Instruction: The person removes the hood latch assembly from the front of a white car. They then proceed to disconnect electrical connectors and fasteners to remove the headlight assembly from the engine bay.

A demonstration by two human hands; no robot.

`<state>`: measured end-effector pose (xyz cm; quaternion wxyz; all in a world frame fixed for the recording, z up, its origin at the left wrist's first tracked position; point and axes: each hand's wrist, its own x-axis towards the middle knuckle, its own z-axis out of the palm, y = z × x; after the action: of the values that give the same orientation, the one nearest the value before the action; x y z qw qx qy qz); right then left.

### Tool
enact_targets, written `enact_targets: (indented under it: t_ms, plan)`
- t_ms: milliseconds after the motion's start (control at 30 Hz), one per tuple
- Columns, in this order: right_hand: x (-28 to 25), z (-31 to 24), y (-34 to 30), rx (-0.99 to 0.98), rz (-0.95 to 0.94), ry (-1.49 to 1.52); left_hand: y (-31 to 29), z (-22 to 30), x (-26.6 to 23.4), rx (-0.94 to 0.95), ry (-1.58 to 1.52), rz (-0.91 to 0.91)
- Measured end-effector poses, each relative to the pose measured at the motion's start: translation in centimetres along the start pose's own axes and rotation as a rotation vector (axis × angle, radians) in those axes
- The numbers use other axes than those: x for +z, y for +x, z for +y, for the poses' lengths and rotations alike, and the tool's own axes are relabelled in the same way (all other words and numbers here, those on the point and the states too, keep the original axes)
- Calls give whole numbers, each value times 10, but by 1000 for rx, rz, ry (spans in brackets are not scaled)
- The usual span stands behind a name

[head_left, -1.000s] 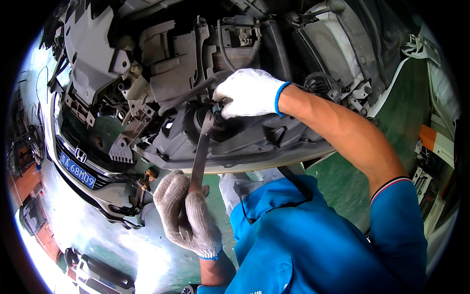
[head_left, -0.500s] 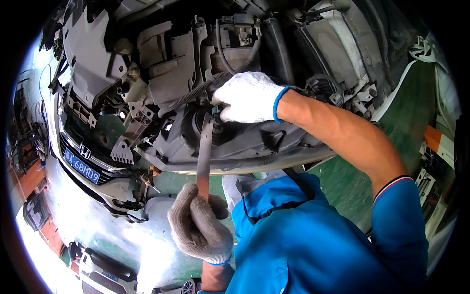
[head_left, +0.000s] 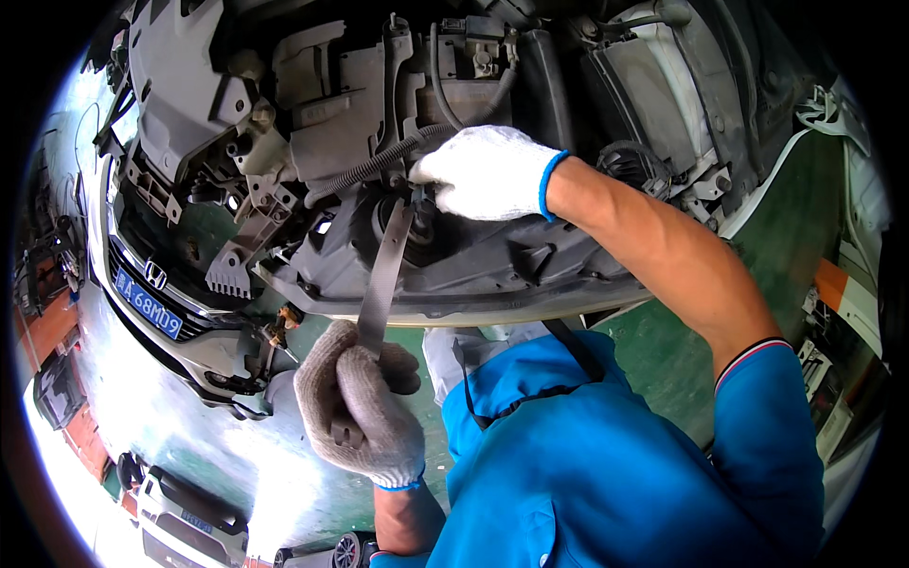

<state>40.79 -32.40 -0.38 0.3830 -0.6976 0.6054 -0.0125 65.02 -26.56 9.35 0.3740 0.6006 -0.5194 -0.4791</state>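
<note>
My left hand (head_left: 358,407), in a grey-white knit glove, is closed around a long flat metal strip (head_left: 383,284). A hole shows near the strip's far end, which reaches a round opening in the back of a black headlight housing (head_left: 492,270). The strip leans, with its near end to the left. My right hand (head_left: 488,175), in a white glove with a blue cuff, has its fingers pinched together beside the strip's tip. Something small and grey shows below those fingertips, but its kind is unclear. A black corrugated hose (head_left: 388,163) runs just left of this hand.
Beyond my hands lies an open engine bay with a battery-side cover (head_left: 336,133) and a metal bracket (head_left: 239,265). A car front bumper with a grille (head_left: 180,327) lies at the left. Another light-coloured bumper (head_left: 170,516) is at the lower left, on the green floor.
My left hand has shifted left and slightly up, and the strip now slants more. My right hand has moved a little up and right, fingers still pinched.
</note>
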Motion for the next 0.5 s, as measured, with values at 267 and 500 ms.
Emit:
enact_targets:
  t_ms: [267,500]
  plan:
    - [-3,-14,-5,40,2,-106,-19,-11,-5,52,-71,16]
    - [9,-10,2,51,13,-308,-25,-10,-35,183,76,132]
